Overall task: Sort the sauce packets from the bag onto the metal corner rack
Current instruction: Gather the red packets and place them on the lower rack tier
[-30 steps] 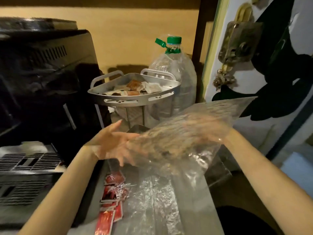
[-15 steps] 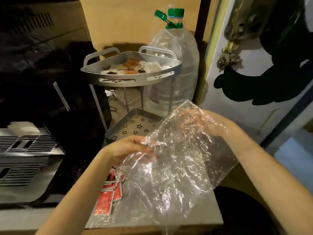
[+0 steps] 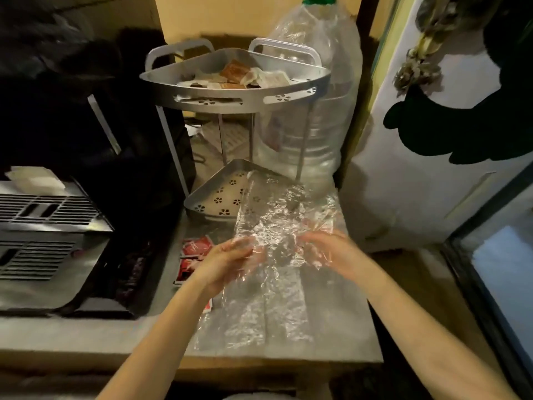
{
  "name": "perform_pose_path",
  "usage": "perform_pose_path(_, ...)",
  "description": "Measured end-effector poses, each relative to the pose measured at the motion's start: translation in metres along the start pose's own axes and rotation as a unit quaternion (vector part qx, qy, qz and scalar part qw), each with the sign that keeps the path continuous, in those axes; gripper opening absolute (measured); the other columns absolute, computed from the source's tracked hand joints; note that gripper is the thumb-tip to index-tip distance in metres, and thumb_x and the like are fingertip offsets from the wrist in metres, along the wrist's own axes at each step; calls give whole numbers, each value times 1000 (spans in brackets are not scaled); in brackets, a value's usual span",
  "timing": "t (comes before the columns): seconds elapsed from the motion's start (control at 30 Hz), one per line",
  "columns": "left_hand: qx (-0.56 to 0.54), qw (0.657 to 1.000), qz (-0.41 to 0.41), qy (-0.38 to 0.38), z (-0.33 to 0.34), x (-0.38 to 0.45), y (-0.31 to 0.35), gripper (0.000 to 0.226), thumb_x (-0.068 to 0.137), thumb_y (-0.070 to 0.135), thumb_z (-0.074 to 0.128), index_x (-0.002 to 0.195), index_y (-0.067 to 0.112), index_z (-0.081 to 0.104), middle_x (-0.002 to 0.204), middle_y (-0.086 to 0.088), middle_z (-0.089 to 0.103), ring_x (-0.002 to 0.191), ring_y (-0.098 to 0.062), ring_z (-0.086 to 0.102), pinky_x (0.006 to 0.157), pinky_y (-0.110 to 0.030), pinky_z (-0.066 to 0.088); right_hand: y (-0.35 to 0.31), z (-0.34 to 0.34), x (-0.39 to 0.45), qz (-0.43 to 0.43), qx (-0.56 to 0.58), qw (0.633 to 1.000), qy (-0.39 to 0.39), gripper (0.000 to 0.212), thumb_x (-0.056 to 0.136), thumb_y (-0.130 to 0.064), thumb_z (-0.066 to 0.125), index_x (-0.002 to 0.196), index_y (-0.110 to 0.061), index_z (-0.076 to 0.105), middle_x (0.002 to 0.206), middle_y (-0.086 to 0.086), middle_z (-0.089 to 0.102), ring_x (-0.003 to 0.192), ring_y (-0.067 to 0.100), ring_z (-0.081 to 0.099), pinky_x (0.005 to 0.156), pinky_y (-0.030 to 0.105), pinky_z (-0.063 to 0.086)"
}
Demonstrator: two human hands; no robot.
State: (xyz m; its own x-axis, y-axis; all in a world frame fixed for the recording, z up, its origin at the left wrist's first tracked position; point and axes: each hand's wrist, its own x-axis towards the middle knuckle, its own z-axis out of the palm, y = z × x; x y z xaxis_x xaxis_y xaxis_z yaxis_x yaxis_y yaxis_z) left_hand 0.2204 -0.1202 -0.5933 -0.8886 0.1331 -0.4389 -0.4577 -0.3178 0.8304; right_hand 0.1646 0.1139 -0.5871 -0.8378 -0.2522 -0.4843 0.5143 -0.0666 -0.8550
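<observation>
On the counter, left to right: red packets (image 3: 193, 256) lie beside your left hand (image 3: 230, 262), which pinches the clear bag (image 3: 268, 255) with curled fingers, your right hand (image 3: 328, 252) grips its other side, rack (image 3: 230, 93) behind holds brown and white packets (image 3: 245, 76).

Dim warm light on a yellow wall (image 3: 230, 15), grey counter (image 3: 331, 327) and white door (image 3: 403, 183).

Silver rack (image 3: 230, 93) at upper centre, flower cut-outs punched in its trays; red packets (image 3: 196, 248) at centre left; clear crinkled bag (image 3: 271, 226); green-capped bottle (image 3: 326, 82).
</observation>
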Motion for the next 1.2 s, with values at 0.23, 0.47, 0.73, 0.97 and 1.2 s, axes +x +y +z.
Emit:
perform_pose_path(0.23, 185, 956, 78, 212, -8, -30, 7, 42, 87, 4, 56, 125, 15, 41, 106, -6, 58, 68, -9, 58, 46, -10, 47, 18, 36, 13, -43, -50, 998, 9, 23, 80, -4, 67, 99, -15, 62, 85, 3, 73, 68, 15, 71, 57, 32, 59)
perform_pose_path(0.47, 546, 740, 238, 311, -20, -44, -11, 50, 96, 31, 37, 144, 23, 23, 156, 1, 12, 144, -15, 6, 113, -26, 2, 42, 101, 28, -36, -131, 989, -65, 28, 75, -12, 73, 101, -23, 67, 89, 3, 73, 77, 17, 65, 72, 26, 52)
perform_pose_path(0.73, 616, 731, 129, 265, -58, -15, -53, 53, 94, 49, 9, 141, 35, -12, 152, 6, -19, 141, -13, -21, 111, -32, -18, 62, 140, 30, 2, -123, 991, -60, 14, 83, -4, 62, 96, -10, 63, 86, 10, 67, 76, 18, 61, 61, 29, 54)
perform_pose_path(0.97, 642, 720, 111, 240, -64, -7, -64, 68, 79, 67, -15, 140, 38, -14, 154, 5, -17, 140, -13, -21, 115, -40, -13, 68, 137, 27, -2, -129, 989, -71, 10, 83, -16, 66, 93, -14, 63, 94, 5, 68, 81, 16, 66, 64, 26, 55)
perform_pose_path(1.2, 654, 714, 95, 232, -68, -7, -65, 61, 87, 63, 3, 137, 36, -17, 155, 6, -16, 140, -11, -23, 115, -38, -12, 57, 123, 22, -70, -174, 982, 3, 18, 91, -30, 52, 81, -21, 63, 85, 9, 71, 74, 26, 66, 67, 36, 53)
